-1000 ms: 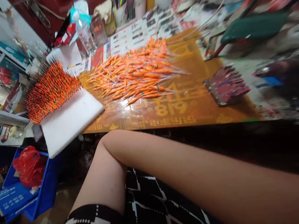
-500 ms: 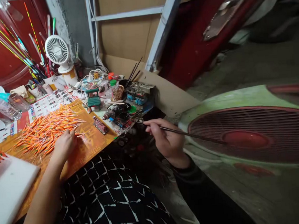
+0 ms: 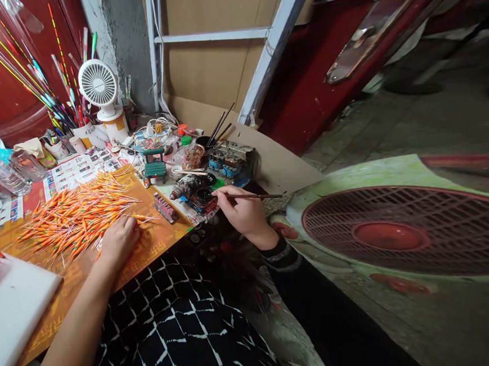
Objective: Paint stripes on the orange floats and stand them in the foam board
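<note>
Down at the lap, over a black-and-white checked skirt [image 3: 175, 329], both arms reach forward. The bare left arm angles up across the table edge, and the left hand [image 3: 120, 243] comes down palm-first, fingers curled, right at the edge of a heap of orange fishing floats [image 3: 75, 216]. Is it pinching one? Can't tell from here, the fingers are tucked in among the thin stems. Over to the right, the dark-sleeved right arm lifts, wrist bent, and the right hand [image 3: 241, 214] is closed in a tight pinch on a thin brush [image 3: 258, 195], its tip out over a small dark pot [image 3: 205, 196]. Left of the heap, a white foam block [image 3: 18, 313] carries more floats stuck in rows along its far end. The heap sits on an orange printed mat [image 3: 156, 240], with a tiny green chair [image 3: 154, 166] and a cluttered spread of jars beyond it. Further back, a white desk fan [image 3: 98, 83] stands beside long floats bunched in a cup [image 3: 29, 81], and a big green floor fan [image 3: 409, 232] fills the right.
</note>
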### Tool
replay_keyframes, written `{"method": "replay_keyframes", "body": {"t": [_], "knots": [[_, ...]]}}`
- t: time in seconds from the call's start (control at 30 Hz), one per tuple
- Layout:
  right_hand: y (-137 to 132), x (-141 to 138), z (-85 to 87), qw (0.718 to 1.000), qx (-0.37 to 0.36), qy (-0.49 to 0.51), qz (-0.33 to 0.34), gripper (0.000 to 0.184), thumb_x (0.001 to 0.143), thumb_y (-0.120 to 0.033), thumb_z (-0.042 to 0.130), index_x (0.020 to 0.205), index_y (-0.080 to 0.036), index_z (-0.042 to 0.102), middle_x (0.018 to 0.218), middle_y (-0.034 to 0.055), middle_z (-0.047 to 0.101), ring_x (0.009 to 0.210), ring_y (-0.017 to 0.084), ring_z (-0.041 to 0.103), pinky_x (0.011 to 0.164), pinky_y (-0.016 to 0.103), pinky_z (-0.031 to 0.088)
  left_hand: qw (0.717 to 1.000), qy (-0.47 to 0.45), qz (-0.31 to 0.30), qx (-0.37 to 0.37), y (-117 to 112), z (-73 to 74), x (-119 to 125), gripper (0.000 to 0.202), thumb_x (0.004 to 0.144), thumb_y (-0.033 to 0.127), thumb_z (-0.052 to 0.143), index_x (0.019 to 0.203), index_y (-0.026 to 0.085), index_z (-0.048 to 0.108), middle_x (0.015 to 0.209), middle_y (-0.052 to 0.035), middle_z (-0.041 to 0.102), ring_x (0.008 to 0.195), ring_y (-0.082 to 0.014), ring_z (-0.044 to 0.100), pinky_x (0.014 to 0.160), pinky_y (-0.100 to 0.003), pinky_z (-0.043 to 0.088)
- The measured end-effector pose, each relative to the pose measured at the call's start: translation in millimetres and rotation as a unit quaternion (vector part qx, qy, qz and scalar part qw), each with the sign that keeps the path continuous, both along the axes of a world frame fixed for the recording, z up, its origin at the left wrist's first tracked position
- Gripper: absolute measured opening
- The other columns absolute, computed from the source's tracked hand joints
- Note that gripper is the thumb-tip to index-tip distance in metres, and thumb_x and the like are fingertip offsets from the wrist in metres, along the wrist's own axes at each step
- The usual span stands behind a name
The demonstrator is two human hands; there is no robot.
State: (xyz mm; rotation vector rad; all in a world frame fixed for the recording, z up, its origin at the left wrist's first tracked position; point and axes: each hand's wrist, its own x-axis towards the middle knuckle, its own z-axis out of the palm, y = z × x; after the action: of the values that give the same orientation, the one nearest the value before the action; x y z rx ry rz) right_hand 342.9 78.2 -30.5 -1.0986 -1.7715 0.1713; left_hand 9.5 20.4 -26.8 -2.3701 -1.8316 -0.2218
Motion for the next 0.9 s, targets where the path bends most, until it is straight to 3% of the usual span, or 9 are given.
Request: {"method": "replay_keyframes", "body": {"t": [0.13,0.27,0.47,0.57,0.7,0.83,0.9], "knots": [[-5,4,1.0,1.0,-0.007,0.014,0.0,0.022,0.097,-0.031,0.05,0.089,-0.024,0.069,0.085,0.0053,0.077,0.077,0.021,0.072,0.073,0.035,0.057,1.0,0.0,-0.013,0.0,2,-2.1,0,0.024,0.099,0.024,0.042,0.092,0.021,0.065,0.095,-0.0122,0.07,0.088,-0.0242,0.064,0.079,-0.033,0.048],[-10,8,3.2,1.0,-0.012,0.008,0.005,0.023,0.097,-0.034,0.052,0.092,-0.024,0.071,0.084,0.0049,0.077,0.081,0.022,0.073,0.075,0.036,0.059,0.999,0.038,0.025,-0.003,5,-0.5,-5,0.027,0.099,0.024,0.041,0.095,0.021,0.068,0.096,-0.0133,0.069,0.091,-0.0266,0.063,0.082,-0.036,0.048],[-17,16,12.6,1.0,-0.02,0.012,0.012,0.023,0.098,-0.034,0.052,0.093,-0.024,0.072,0.082,0.0048,0.076,0.076,0.021,0.072,0.074,0.035,0.058,0.998,0.044,0.054,0.013,-3,25.2,-17,0.027,0.095,0.021,0.046,0.102,0.018,0.071,0.105,-0.018,0.069,0.102,-0.0339,0.061,0.091,-0.046,0.046],[-19,21,18.3,0.999,-0.034,0.018,0.014,0.023,0.097,-0.034,0.052,0.092,-0.023,0.072,0.08,0.004,0.075,0.073,0.02,0.071,0.07,0.033,0.057,0.997,-0.034,0.052,0.049,-5,35.2,-16,0.028,0.097,0.025,0.045,0.106,0.021,0.072,0.106,-0.0161,0.071,0.102,-0.0322,0.062,0.094,-0.046,0.047],[-20,26,22.3,0.997,-0.068,0.031,0.003,0.023,0.096,-0.034,0.053,0.091,-0.023,0.072,0.075,0.0029,0.073,0.068,0.019,0.069,0.065,0.031,0.054,0.981,-0.191,0.003,0.038,1,41.1,0,0.024,0.095,0.03,0.052,0.104,0.024,0.073,0.103,-0.0083,0.074,0.087,-0.0217,0.064,0.084,-0.034,0.05],[-18,27,18.8,0.99,-0.099,0.095,0.002,0.026,0.097,-0.039,0.054,0.09,-0.021,0.072,0.072,0.0024,0.071,0.063,0.016,0.066,0.061,0.028,0.052,0.94,-0.326,-0.054,-0.082,19,46.4,21,0.02,0.087,0.035,0.065,0.099,0.022,0.075,0.079,-0.0019,0.068,0.063,-0.0127,0.052,0.062,-0.026,0.042],[-15,26,14.5,0.982,-0.12,0.143,0.009,0.031,0.097,-0.044,0.054,0.092,-0.02,0.073,0.07,0.002,0.069,0.06,0.015,0.063,0.058,0.026,0.051,0.899,-0.384,-0.09,-0.19,31,49.5,29,0.021,0.085,0.038,0.068,0.091,0.019,0.074,0.072,-0.0007,0.064,0.06,-0.0109,0.048,0.057,-0.024,0.037]]}}
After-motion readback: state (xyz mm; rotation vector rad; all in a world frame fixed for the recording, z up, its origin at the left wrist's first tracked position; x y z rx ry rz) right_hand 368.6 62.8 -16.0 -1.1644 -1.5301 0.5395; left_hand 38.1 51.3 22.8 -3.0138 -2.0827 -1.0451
